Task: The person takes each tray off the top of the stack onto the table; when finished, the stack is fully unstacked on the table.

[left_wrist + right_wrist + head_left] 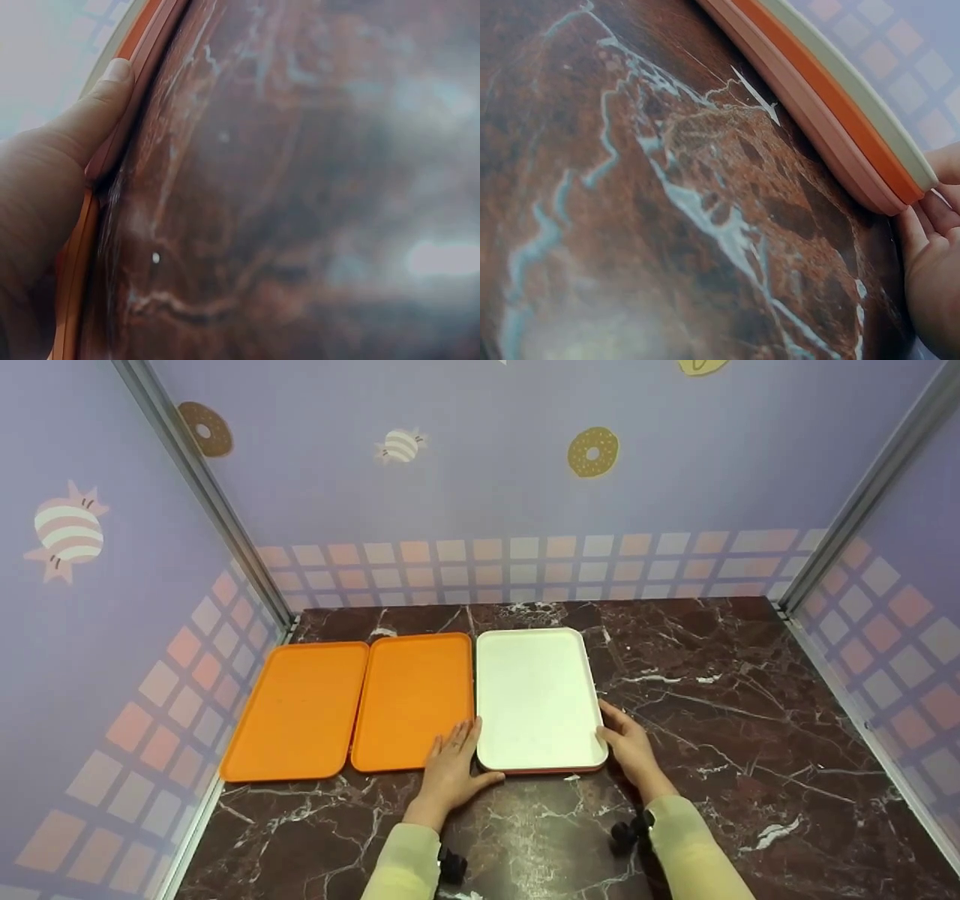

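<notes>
A white tray (536,697) tops a stack on the table. Under it, an orange tray (832,97) and pink tray edges (810,127) show in the right wrist view. My left hand (450,772) lies at the stack's front left corner. Its fingers reach along the left side over the neighbouring orange tray's edge, and its thumb (109,94) presses the front side of the stack. At the right side, my right hand (631,746) grips the stack's edge, thumb over the white rim and other fingers lower down.
Two more orange trays, a middle one (416,697) and a left one (300,709), lie side by side left of the stack. The dark marbled table (720,720) extends to the right. Patterned panels (480,495) enclose the back and sides.
</notes>
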A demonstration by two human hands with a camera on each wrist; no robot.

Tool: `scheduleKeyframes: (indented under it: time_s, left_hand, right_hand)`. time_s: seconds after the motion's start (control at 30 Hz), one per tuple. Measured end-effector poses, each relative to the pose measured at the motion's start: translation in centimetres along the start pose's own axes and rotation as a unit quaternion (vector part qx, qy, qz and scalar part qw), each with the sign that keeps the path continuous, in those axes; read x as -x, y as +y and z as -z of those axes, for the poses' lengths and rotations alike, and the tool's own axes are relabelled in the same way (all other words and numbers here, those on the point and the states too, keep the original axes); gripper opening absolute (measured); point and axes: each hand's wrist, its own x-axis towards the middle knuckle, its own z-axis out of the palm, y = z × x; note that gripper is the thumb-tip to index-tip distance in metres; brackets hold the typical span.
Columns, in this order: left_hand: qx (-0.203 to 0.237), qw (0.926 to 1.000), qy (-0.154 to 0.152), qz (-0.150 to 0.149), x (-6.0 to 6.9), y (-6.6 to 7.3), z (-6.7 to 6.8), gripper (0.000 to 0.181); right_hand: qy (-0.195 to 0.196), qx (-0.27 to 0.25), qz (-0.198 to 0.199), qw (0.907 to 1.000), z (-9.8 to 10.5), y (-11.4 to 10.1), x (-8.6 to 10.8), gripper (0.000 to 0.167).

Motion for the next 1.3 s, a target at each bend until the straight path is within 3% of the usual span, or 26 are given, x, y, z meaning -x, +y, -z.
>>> scheduleKeyframes:
  time_s: [0.27,0.5,0.63,0.77,1.07,1.3]
  left_hand:
    - [0.012,0.9999,0.000,0.003,0.0,-0.1,0.0,0.107]
    - [0.019,0.9998,0.002,0.004,0.2,-0.3,-0.2,0.107]
    - [0.023,0.9997,0.006,0.002,0.3,-0.3,-0.1,0.107]
    - [0.025,0.9997,0.007,0.002,0.3,-0.2,-0.1,0.106]
    - [0.026,0.9996,0.004,0.002,0.2,-0.1,0.0,0.107]
    - [0.022,0.9997,-0.003,0.005,0.2,0.0,0.0,0.105]
  right_hand:
    - [0.039,0.056,-0.007,0.9976,-0.3,-0.4,0.4,0.054]
    - [0.114,0.123,0.015,0.9857,-0.8,-0.7,1.1,0.038]
    - [0.137,0.142,0.037,0.9796,-1.0,-0.9,1.2,0.030]
    - [0.145,0.164,0.054,0.9742,-1.0,-1.2,1.2,0.027]
    - [0.151,0.212,0.051,0.9642,-0.8,-1.6,1.3,0.028]
    - [0.168,0.202,0.042,0.9639,-0.3,-1.8,1.3,0.028]
